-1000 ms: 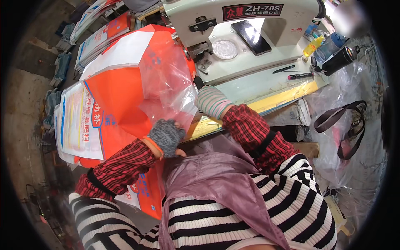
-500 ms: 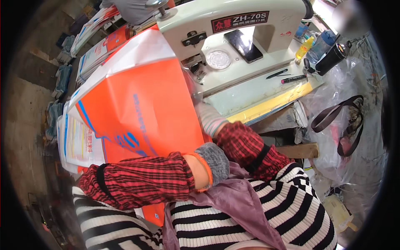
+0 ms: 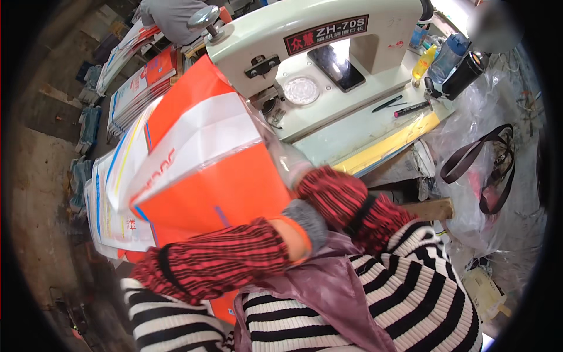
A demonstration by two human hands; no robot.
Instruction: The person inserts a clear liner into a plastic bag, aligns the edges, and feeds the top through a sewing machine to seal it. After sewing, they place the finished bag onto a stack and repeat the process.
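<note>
Operator: "How far along am I getting?"

Observer: "You're midway, I'd judge: your orange-and-white plastic bag [image 3: 220, 185] is lying beside the head of the cream metal sewing machine [image 3: 258, 38]. No seam is showing, so what's done or left is staying unclear."

Operator: "And my grip?"

Observer: "Your grey-gloved left hand [image 3: 309, 223] is lying at the bag's lower right corner; your striped-gloved right hand [image 3: 291, 163], blurring, is lying along its right edge. Your fingers are hiding; I can't tell whether either is clamping."

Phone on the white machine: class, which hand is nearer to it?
Right. The right hand is below the phone in the picture; the left hand is farther down, near the purple apron.
</note>
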